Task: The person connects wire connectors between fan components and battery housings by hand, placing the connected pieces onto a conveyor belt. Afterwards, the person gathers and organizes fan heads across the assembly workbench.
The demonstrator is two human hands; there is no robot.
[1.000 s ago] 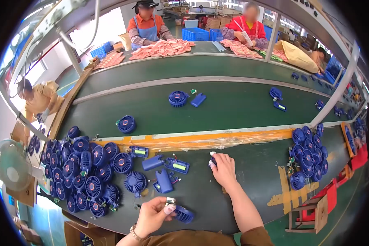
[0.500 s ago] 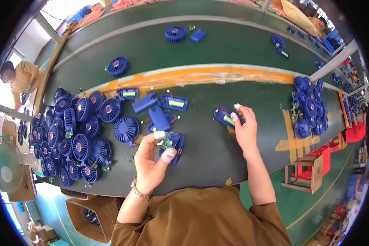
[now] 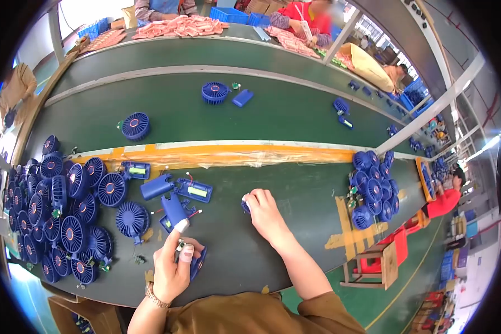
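Observation:
My left hand (image 3: pixel 175 266), with white-wrapped fingertips, is closed on a blue fan head (image 3: pixel 199 264) near the table's front edge. A small green circuit board (image 3: pixel 180 245) shows between its thumb and finger. My right hand (image 3: pixel 268 218) is closed around a blue handle shell (image 3: pixel 245 205), and only a corner of it peeks past the fingers. Beyond the left hand lie a blue handle cover (image 3: pixel 174 209), a second cover (image 3: pixel 157 186) and an open handle shell with a pale green battery (image 3: pixel 195 190). A fan head (image 3: pixel 132 218) rests face down left of them.
Blue fan heads are heaped on the left (image 3: pixel 72 234), with a smaller pile (image 3: pixel 374 189) on the right. An orange-taped ledge (image 3: pixel 234 157) separates my table from a green conveyor (image 3: pixel 284 106) carrying scattered fan parts. Co-workers sit across it near pink pieces (image 3: pixel 178 26).
The view has tilted up, so the table appears lower and further left. My right hand has turned over the handle shell, hiding the battery. My left hand still holds the fan head.

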